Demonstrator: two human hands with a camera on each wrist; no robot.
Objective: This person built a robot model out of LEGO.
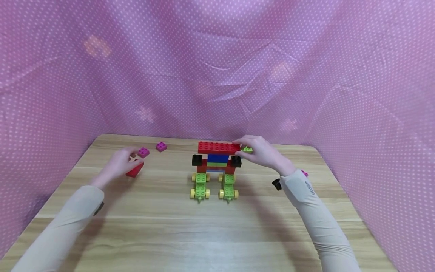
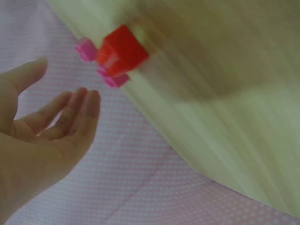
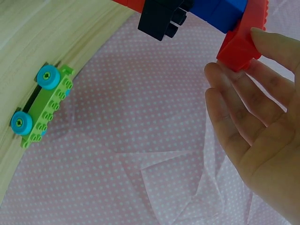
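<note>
A brick model (image 1: 216,166) stands mid-table: a long red brick (image 1: 217,147) tops blue, green and red layers, with black bricks at both sides, on two green wheeled bases (image 1: 199,186). My right hand (image 1: 242,145) pinches the right end of that long red brick (image 3: 239,47) between thumb and fingertips (image 3: 213,72). A green piece (image 1: 247,149) shows just behind those fingers. My left hand (image 1: 130,156) hovers with relaxed fingers, holding nothing, beside a loose red brick (image 1: 135,170). In the left wrist view the hand (image 2: 65,82) is apart from the red brick (image 2: 123,49).
Two magenta bricks (image 1: 143,152) (image 1: 161,146) lie at the back left of the wooden table (image 1: 217,234). A green base with blue wheels (image 3: 42,105) sits by the table's edge. Pink dotted cloth (image 1: 217,75) walls the table on three sides.
</note>
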